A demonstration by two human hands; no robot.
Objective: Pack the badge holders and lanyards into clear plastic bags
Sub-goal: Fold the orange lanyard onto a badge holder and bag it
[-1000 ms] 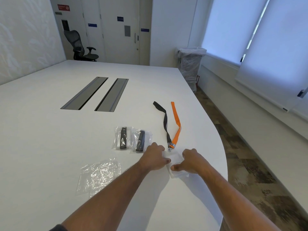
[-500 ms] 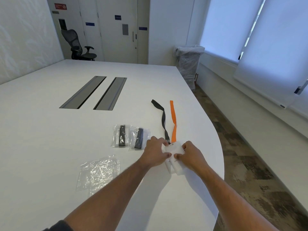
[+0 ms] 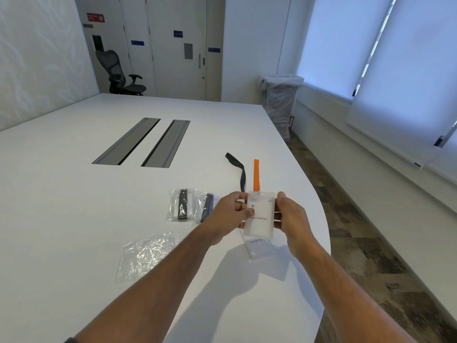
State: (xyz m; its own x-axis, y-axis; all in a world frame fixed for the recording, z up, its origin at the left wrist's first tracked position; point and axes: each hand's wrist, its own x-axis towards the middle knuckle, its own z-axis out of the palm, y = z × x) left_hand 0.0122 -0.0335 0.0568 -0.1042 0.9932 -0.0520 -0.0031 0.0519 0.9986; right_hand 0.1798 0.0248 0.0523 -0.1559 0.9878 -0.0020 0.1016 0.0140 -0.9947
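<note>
Fingers (image 3: 249, 212) of both hands pinch badge holder (image 3: 260, 215) | I've just raised it off desk (image 3: 74, 206) | empty bag (image 3: 144, 257) left of holder awaits

**An office meeting room**

We are looking at a meeting room in an office. A large white worktop (image 3: 74, 194) with a rounded edge fills most of the view, and two grey cable hatches (image 3: 141, 142) are set flush into its middle. A black mesh office chair (image 3: 118, 73) stands by the far wall, near pale doors (image 3: 178, 45) carrying small blue signs. A red notice (image 3: 95, 17) hangs high on the wall. White roller blinds (image 3: 395, 58) cover the windows, and a bin lined with clear plastic (image 3: 280, 100) stands on the patterned carpet (image 3: 371, 243).
</note>
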